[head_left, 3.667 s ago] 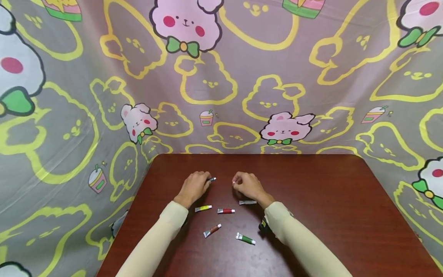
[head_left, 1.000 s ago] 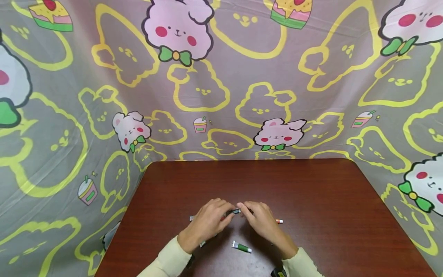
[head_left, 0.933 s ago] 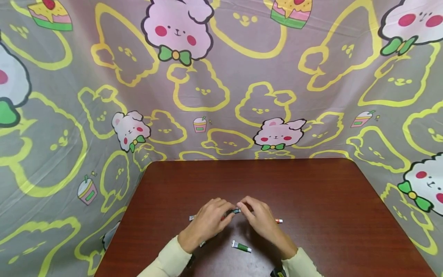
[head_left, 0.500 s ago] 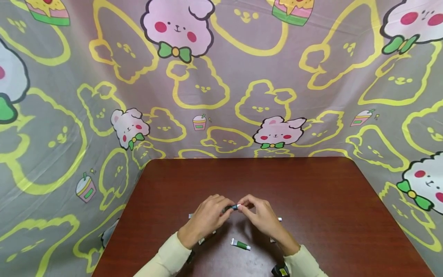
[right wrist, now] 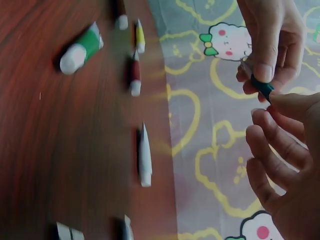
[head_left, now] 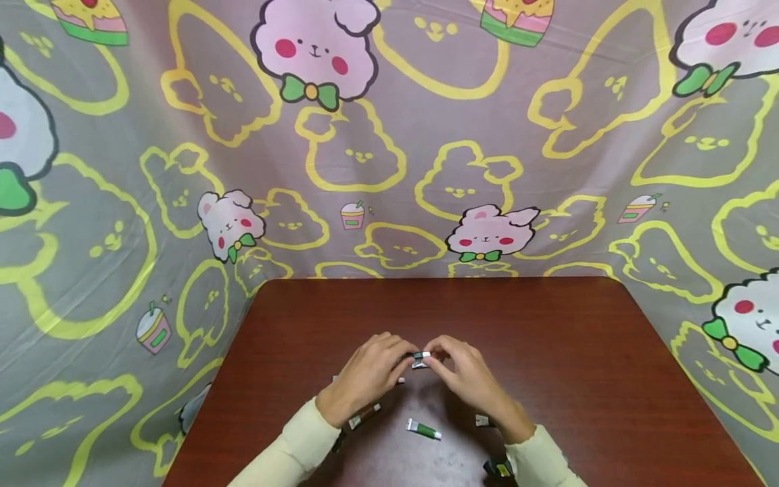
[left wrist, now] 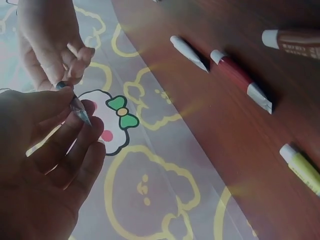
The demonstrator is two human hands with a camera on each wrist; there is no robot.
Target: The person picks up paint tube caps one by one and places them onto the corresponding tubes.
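Both hands meet over the middle of the table around one small dark teal paint tube (head_left: 417, 356) with a white cap. My left hand (head_left: 369, 370) pinches the tube's body between thumb and fingers; in the left wrist view its silver crimped end (left wrist: 80, 109) sticks out past the fingertips. At the cap end, my right hand (head_left: 471, 380) pinches with thumb and index finger, the other fingers loosely spread in the right wrist view. Below the held tube in the head view is a white tube (head_left: 420, 365) on the table, and nearer lies a green paint tube (head_left: 424, 429).
On the brown table (head_left: 548, 318) lie a brown tube (head_left: 365, 416), a red tube (left wrist: 237, 75) and a yellow tube (left wrist: 302, 171). Another tube's end (head_left: 483, 421) shows beside the right forearm. A patterned cloth (head_left: 402, 135) hangs around the table.
From apart over the table, the hands have come together at the dark teal tube. Over the last second they shift slightly away from the body, the right fingers at the white cap.
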